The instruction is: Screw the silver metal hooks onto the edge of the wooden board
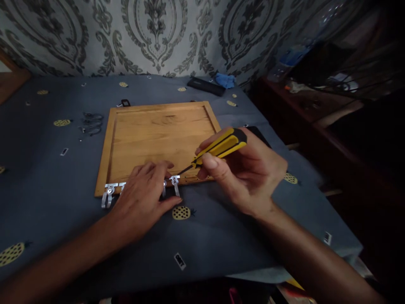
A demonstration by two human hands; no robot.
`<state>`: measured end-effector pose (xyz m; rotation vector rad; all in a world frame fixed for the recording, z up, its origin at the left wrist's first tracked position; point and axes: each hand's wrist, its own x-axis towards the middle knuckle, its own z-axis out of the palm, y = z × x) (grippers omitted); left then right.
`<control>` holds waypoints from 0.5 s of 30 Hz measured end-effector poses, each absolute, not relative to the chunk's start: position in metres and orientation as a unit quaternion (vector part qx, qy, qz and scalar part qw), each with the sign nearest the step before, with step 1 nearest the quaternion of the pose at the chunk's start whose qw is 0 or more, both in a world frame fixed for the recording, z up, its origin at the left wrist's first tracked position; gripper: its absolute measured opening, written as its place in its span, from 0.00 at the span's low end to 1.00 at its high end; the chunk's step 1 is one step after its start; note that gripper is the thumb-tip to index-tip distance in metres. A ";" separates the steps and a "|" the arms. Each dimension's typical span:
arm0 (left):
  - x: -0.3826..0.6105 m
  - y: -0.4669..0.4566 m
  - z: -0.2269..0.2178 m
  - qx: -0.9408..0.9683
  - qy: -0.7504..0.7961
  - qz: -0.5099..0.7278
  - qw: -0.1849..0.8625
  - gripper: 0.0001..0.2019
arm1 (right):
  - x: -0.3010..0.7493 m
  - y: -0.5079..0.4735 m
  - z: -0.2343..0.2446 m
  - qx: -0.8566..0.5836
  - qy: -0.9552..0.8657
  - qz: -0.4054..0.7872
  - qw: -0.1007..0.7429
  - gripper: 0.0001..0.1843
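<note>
A right hand grips a yellow-and-black screwdriver, its tip angled down at a metal hook on the near edge of a wooden board. The left hand lies flat over that edge, covering part of the row of hooks. The board rests on a blue pineapple-print cloth; loose hooks lie to its left.

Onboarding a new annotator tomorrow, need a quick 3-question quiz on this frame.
1. True or false: the right hand holds a yellow-and-black screwdriver.
2. Where does the left hand rest? A) on the near edge of the wooden board, among the metal hooks; B) on the screwdriver; C) in the air, touching nothing.
3. Fill in: the screwdriver's tip points at a metal ____ on the board's near edge.
Key: 1 true; 2 A; 3 hook.
</note>
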<state>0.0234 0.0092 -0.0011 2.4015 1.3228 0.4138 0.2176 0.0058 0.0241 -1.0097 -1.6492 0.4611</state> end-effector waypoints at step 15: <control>0.025 0.011 0.000 0.854 0.469 0.139 0.177 0.22 | 0.215 0.013 0.018 -0.385 -0.759 0.178 0.494 0.06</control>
